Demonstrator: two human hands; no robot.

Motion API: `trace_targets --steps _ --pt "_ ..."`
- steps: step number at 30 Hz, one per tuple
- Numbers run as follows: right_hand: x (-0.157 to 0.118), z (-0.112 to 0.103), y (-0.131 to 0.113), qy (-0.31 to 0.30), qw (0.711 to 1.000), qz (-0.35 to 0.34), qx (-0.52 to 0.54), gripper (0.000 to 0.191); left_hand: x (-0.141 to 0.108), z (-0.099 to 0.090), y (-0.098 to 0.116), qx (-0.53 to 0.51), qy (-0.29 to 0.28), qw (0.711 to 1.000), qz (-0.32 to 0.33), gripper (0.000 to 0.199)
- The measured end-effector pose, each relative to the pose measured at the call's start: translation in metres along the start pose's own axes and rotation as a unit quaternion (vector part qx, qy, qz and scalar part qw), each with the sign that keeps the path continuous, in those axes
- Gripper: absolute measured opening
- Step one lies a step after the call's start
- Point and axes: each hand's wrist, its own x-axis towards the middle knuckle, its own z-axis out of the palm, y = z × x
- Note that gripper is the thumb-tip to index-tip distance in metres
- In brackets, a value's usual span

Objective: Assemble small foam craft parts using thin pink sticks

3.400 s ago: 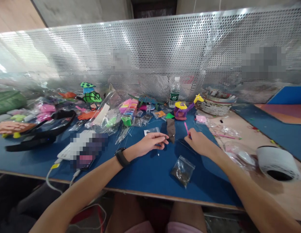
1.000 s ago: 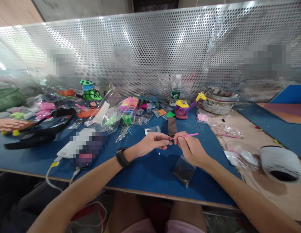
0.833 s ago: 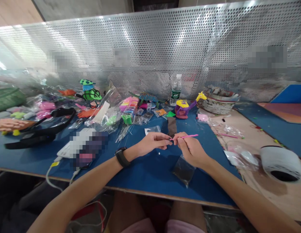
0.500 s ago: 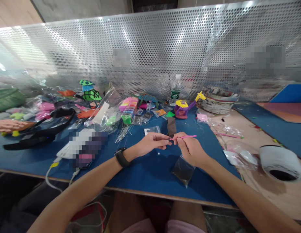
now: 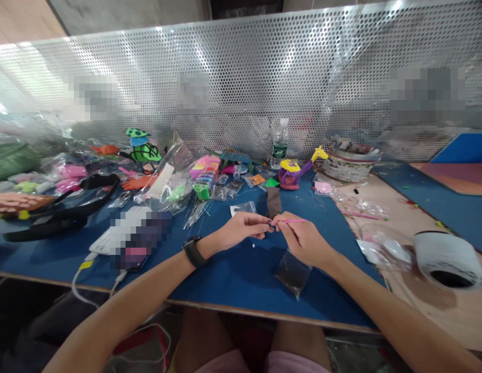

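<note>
My right hand (image 5: 309, 242) is closed round a thin pink modelling tool (image 5: 296, 220), its tip pointing at my left fingertips. Thumb and fingers of my left hand (image 5: 239, 231) pinch a small dark piece, mostly hidden, so its kind is unclear. The two hands almost meet above the blue tabletop (image 5: 233, 280). Just behind them lies a flat brown strip (image 5: 273, 199), probably clay. A clear bag of dark brown material (image 5: 292, 274) rests below my right hand. Under my left fingers is a tiny white bit (image 5: 253, 245).
A yellow and purple giraffe figure (image 5: 291, 173) and a water bottle (image 5: 280, 145) stand behind. Thin wires (image 5: 195, 213) and bagged colours (image 5: 205, 173) lie left of centre. A power bank (image 5: 120, 228) with cables sits at left, a white roll (image 5: 449, 259) at right.
My right hand has shifted slightly left, and the pink tool now lies lower across it with less showing beyond the fingers. My left hand keeps its pinch, nearly still.
</note>
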Motion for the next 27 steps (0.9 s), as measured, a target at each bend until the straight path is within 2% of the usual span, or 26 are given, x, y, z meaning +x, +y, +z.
trace_targets --steps 5,12,19,27 --pt "-0.0003 -0.0021 -0.0035 0.035 0.999 -0.003 0.002 0.031 0.0004 -0.0004 -0.0021 -0.011 0.004 1.000 -0.001 0.039" --pt "-0.0014 0.0005 -0.0006 0.016 1.000 0.002 0.004 0.033 0.0007 -0.0003 -0.0032 -0.031 0.004 1.000 -0.003 0.039" --pt "-0.0002 0.0013 -0.0007 -0.004 1.000 0.001 0.010 0.029 0.0005 -0.0012 -0.0022 -0.007 -0.003 1.000 0.002 0.037" --pt "-0.0032 -0.0010 -0.0019 0.029 1.000 -0.001 -0.001 0.028 0.0011 -0.0025 -0.0047 -0.006 0.003 1.000 -0.001 0.039"
